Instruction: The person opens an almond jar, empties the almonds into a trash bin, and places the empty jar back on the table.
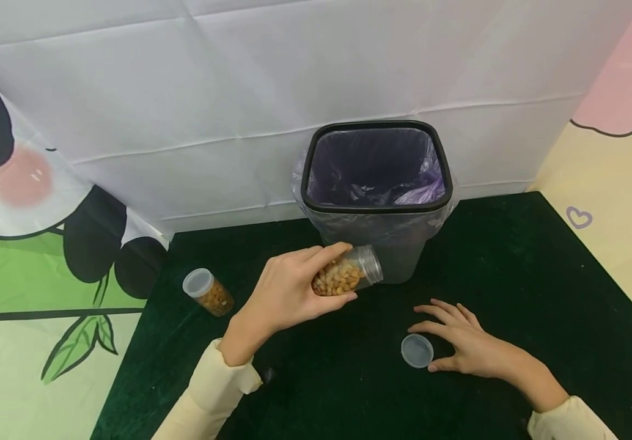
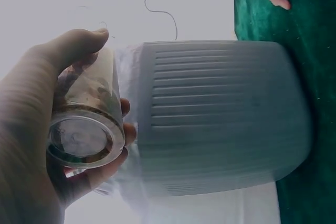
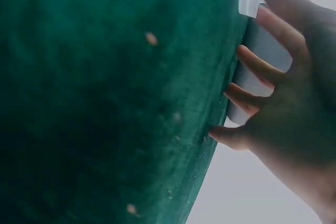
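My left hand (image 1: pixel 288 284) grips a clear plastic jar (image 1: pixel 340 275) partly filled with tan, nut-like pieces. The jar lies tipped on its side, its threaded, lidless mouth pointing right, in front of the bin. In the left wrist view its round base (image 2: pixel 84 142) faces the camera, with fingers wrapped round the body. On the green cloth, a round translucent lid (image 1: pixel 417 351) lies beside my right hand (image 1: pixel 461 342). The right thumb and forefinger are at the lid's edge, the other fingers spread; whether they press on it is unclear.
A bin (image 1: pixel 368 211) with a black rim and purple-tinted liner stands at the back against the white backdrop. A second, lidded jar (image 1: pixel 216 298) with brown contents lies tilted at the left. Dark green cloth (image 1: pixel 316 391) covers the table.
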### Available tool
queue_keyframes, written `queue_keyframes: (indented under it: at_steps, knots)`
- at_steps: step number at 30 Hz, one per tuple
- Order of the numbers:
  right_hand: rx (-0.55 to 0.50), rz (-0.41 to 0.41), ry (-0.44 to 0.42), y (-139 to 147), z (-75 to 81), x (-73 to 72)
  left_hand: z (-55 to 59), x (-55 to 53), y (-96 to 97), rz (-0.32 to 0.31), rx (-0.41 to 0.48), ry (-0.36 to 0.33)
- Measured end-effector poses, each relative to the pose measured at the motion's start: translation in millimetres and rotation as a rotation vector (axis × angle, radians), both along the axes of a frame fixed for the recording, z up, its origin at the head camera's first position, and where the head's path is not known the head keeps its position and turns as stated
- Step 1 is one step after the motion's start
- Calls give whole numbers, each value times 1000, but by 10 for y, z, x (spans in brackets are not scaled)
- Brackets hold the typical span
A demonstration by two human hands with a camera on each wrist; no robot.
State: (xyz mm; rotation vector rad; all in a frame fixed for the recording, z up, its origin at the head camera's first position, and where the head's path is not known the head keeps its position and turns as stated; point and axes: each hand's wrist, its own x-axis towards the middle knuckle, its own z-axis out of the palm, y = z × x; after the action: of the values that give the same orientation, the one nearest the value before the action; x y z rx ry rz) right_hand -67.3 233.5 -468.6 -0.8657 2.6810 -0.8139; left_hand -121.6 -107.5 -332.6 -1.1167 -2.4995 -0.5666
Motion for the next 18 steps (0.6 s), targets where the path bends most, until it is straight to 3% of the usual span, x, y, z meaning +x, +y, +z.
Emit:
queue_keyframes:
  at_steps: [4,8,12,18]
  knots:
    - [-33,-48,-72,40,156,-74,141,-12,3,-16,9,30]
    - [-130,-125,-66,125,395,-193,284,-40,-1,-32,28,36]
    - [-246,-193,-29,212,718,-311,427,-77,-39,-42,53,7]
    - [-393,-302,-11,279,1228,-516,653,-171,-115,-33,20,44]
